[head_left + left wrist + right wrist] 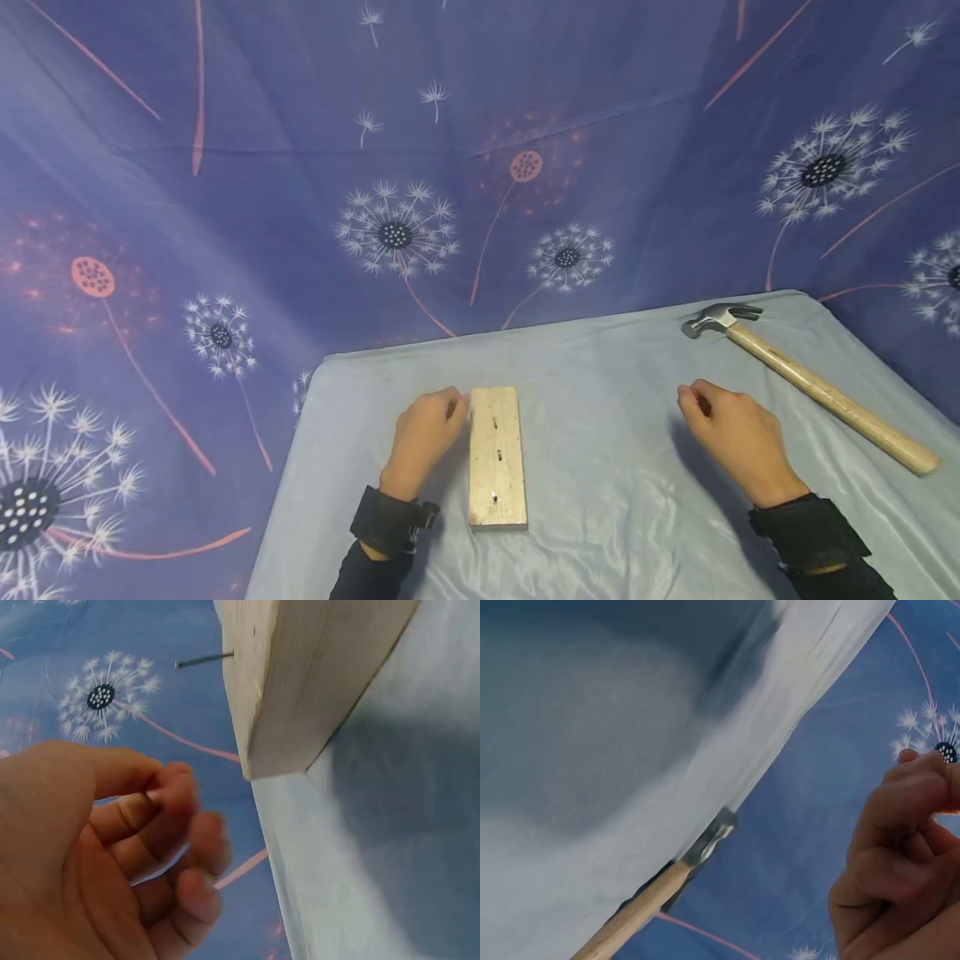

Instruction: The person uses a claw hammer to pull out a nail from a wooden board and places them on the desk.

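A pale wooden block point(498, 512) lies lengthwise on the cloth, with nails point(495, 497) in a row along its upper face. In the left wrist view, one nail point(202, 661) stands out from the wood. Just left of the block's far end hovers my left hand point(425, 432), its fingers loosely curled with nothing seen in them. My right hand point(738, 437) is over the cloth well to the right, also loosely curled and holding nothing visible. Closest to it is a claw hammer point(825, 390) with a wooden handle, lying beyond and to its right, untouched.
Light blue satiny cloth point(600, 500) covers the table. A purple-blue dandelion-print curtain point(465, 108) hangs behind it and along both sides. Black bands point(393, 517) circle both wrists.
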Demonstrator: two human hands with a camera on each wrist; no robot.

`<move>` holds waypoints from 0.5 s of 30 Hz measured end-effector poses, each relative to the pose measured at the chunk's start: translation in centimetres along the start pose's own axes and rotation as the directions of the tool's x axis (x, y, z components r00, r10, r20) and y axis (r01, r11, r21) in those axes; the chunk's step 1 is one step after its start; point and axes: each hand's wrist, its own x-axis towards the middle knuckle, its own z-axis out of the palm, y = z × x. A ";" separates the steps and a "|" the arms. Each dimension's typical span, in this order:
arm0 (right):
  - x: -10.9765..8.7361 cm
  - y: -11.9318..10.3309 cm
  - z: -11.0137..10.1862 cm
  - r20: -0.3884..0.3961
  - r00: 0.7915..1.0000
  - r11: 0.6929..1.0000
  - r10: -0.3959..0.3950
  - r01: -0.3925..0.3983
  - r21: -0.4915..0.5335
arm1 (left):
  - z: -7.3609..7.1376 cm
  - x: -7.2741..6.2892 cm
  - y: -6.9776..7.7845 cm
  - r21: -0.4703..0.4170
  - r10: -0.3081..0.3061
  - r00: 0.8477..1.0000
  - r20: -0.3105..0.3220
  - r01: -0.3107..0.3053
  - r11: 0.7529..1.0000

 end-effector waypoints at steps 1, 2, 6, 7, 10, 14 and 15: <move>0.0 0.3 -0.2 0.003 1.000 1.000 0.008 -0.008 0.003 | 0.2 0.0 0.0 -0.008 -0.001 1.000 0.020 0.001 1.000; 0.0 0.5 -0.4 0.005 1.000 1.000 0.013 -0.013 0.004 | 0.4 -0.1 0.1 -0.020 -0.011 0.999 0.050 0.012 1.000; 0.2 2.3 -1.2 0.016 0.999 0.999 0.042 -0.042 0.014 | 1.0 -0.8 0.7 -0.090 -0.077 0.973 0.217 0.098 0.991; 0.2 2.9 -1.4 0.019 0.998 0.999 0.052 -0.052 0.010 | 1.3 -1.0 0.9 -0.097 -0.099 0.963 0.251 0.127 0.987; 0.3 5.0 -2.1 0.048 0.996 0.997 0.080 -0.080 -0.004 | 2.0 -1.6 1.3 -0.139 -0.131 0.945 0.301 0.179 0.974; 0.6 8.3 -3.3 0.100 0.984 0.989 0.149 -0.147 -0.025 | 2.3 -2.4 1.9 -0.176 -0.144 0.946 0.291 0.201 0.964; 0.7 9.1 -3.6 0.118 0.978 0.985 0.173 -0.170 -0.038 | 2.2 -2.6 2.1 -0.183 -0.150 0.944 0.293 0.209 0.961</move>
